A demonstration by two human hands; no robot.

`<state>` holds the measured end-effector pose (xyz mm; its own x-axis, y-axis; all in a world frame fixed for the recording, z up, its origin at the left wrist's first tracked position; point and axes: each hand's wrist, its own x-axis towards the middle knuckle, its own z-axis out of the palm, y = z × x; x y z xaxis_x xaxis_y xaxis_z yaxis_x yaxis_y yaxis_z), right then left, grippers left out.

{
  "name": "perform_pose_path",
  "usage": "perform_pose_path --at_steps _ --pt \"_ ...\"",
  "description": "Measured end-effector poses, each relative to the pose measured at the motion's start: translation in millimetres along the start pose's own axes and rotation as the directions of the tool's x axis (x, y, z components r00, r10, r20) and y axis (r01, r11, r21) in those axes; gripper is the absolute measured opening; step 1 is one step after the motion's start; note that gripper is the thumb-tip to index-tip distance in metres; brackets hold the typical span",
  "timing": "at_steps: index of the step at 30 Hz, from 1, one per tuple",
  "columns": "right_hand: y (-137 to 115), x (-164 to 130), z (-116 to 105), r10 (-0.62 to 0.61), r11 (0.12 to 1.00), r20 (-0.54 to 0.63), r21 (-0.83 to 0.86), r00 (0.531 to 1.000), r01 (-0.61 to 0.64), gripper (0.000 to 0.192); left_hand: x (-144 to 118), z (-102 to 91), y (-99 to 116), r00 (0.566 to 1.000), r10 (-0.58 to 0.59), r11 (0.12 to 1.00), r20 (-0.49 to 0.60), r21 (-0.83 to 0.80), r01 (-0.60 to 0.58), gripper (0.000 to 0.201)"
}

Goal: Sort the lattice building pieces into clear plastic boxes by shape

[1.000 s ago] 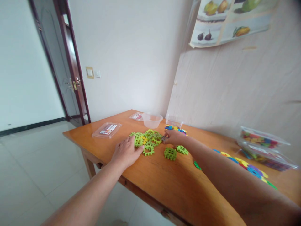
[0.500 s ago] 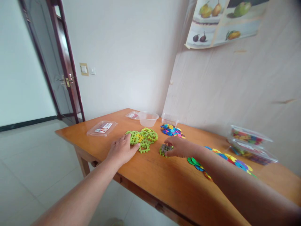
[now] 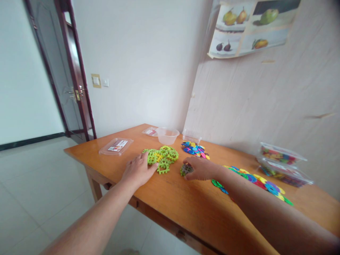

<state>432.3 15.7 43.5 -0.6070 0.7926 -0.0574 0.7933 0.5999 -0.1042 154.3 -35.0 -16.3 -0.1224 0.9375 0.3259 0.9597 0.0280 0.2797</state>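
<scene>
My left hand (image 3: 138, 167) lies at the near left side of a pile of lime-green notched building pieces (image 3: 168, 154), thumb spread from the fingers and fingertips on the pieces. A few yellow ones (image 3: 159, 157) show among them. To the right, my right hand (image 3: 199, 168) has its thumb and fingers curved round a small grey-and-green cluster of notched pieces (image 3: 186, 169) at the tabletop. The palm hides part of this cluster. Behind that hand sits a heap of colourful plastic discs (image 3: 195, 148).
Rows of flat colourful discs (image 3: 261, 181) pass under my right forearm. Two stacked clear boxes of coloured parts (image 3: 284, 164) stand at the right rear. A clear bowl (image 3: 168, 135), a clear tub (image 3: 191, 135) and a labelled lid (image 3: 116, 146) rest on the wooden table (image 3: 164, 191).
My right hand has moved slightly left, further over the grey-and-green cluster, and its forearm covers more of the nearer discs. My left hand stays at the green pile. The view has tilted slightly.
</scene>
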Motion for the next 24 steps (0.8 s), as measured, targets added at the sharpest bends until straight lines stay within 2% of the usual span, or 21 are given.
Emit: perform_pose_path --at_steps 18,24 --pt "-5 4 7 0.051 0.999 -0.025 0.006 0.998 -0.051 0.050 0 -0.4 0 1.000 -0.017 1.000 0.006 -0.011 0.017 0.075" --pt "22 8 -17 0.146 0.981 -0.116 0.149 0.982 -0.128 0.042 -1 -2.7 2 1.000 -0.021 1.000 0.015 -0.018 0.021 0.075"
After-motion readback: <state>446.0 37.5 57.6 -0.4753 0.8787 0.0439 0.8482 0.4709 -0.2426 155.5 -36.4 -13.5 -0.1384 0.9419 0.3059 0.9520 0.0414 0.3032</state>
